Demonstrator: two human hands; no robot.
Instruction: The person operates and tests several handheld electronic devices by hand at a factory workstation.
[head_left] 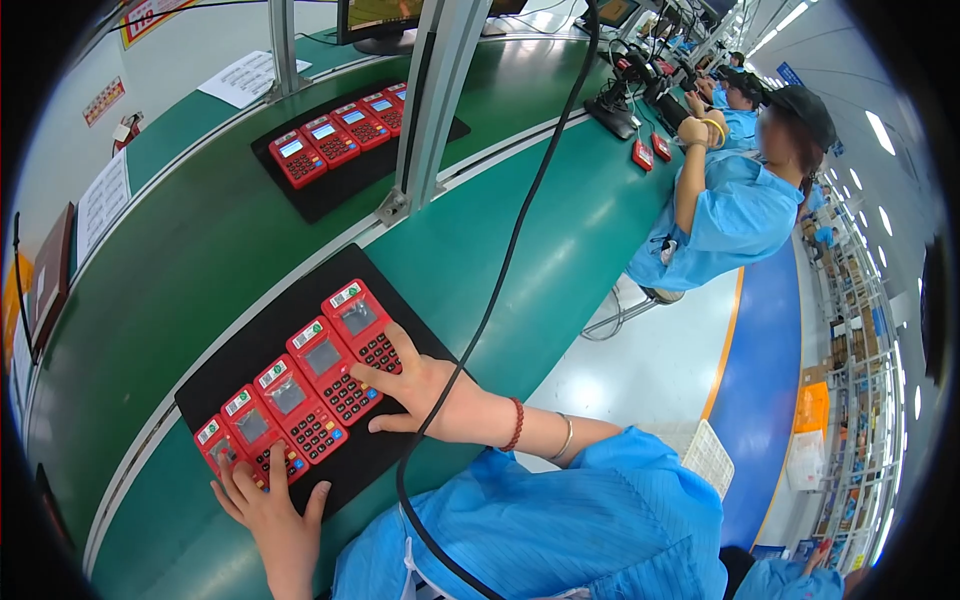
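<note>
Several red card payment terminals lie side by side in a slanting row on a black mat (380, 270). Each has a dark grey screen, a keypad and a white-green label at its top. My left hand (268, 510) rests over the keypads of the leftmost terminal (212, 436) and the one beside it (247, 420), fingers apart. At the other end, my right hand (430, 392) lies with spread fingers over the rightmost terminal (357, 316) and touches the lower part of its neighbour (322, 358). A middle terminal (288, 394) is untouched. Neither hand grips anything.
A black cable (510, 255) hangs across the view, passing before my right wrist. A metal post (435, 110) rises from the green bench (470, 225). Beyond it, more red terminals (322, 135) with lit screens lie on another mat. A co-worker in blue (725, 210) sits farther right.
</note>
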